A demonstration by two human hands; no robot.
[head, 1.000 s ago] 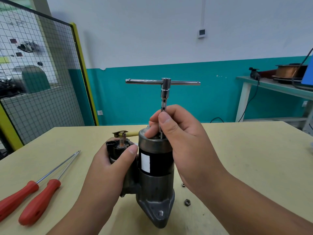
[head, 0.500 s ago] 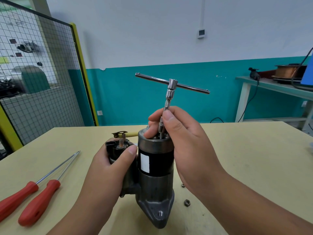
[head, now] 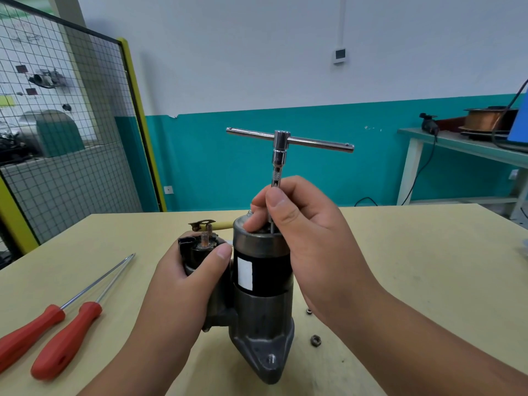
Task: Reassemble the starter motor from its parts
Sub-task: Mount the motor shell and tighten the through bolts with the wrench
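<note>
1. A grey-and-black cylindrical metal starter motor is standing upright on its cast nose housing, near the front middle of the pale yellow wooden worktop.
2. The person's left hand is wrapping round the smaller black solenoid on the motor's left flank. Its grip is curling on that part, with the thumb lying across the top edge beside a copper stud.
3. The right hand is sitting over the motor's top cap. Its grip is pinching the thin shaft of a chrome T-handle wrench between thumb and fingers, and the fingertips are touching the cap's rim.
4. The wrench is standing nearly upright, its lower end going down onto the top of the motor behind the thumb. The crossbar is sitting well above the hand, sloping slightly down toward the right.
5. A cream-sleeved lead with a dark metal terminal is sticking out leftward from behind the cap, just above the solenoid.
6. Two red-handled steel screwdrivers are lying side by side on the worktop, well left of the motor, tips pointing toward the far side.
7. A small dark hex nut is lying just right of the motor's base, and a smaller nut is lying a little farther back, near the right wrist.
8. A wire-mesh fence with a yellow frame is standing at the left.
9. A pale green side bench at the right is carrying a spool of copper wire.
</note>
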